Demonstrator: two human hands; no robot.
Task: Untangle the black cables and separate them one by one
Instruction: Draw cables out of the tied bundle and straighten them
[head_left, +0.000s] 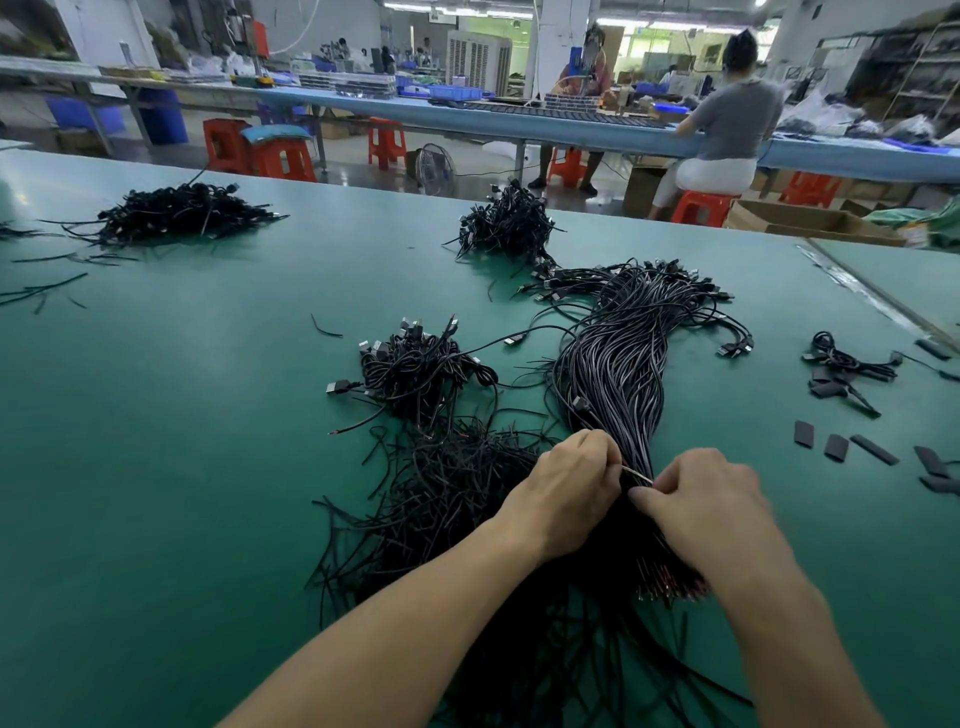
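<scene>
Pinching at mid-frame: left hand (566, 488) and right hand (711, 499) meet over the narrow waist of a thick bundle of long black cables (618, 364). Fingers (597, 447) of both hands are curled. Each thumb and forefinger grips one end of a thin pale strand (636, 474), which runs straight between the hands and lies across the bundle. Whether the strand wraps fully round the bundle: cannot tell.

The bundle lies on the green matte tabletop (182, 415), right of centre, running near to far. Its far end fans out into metal-tipped plugs. Its near end passes under the right wrist and shows red wire tips (675, 590).

Just left of the hands: loose heap of short black cable offcuts (452, 493), touching the bundle. Beyond it: small tangle of black plug-ended cables (415, 369), just beside the bundle.

Further off: far-centre black cable pile (506, 223) and far-left black cable pile (176, 210).

Right side: small coiled black cable set (841, 364) and flat black sleeve pieces (836, 447), both well apart from the bundle.
</scene>
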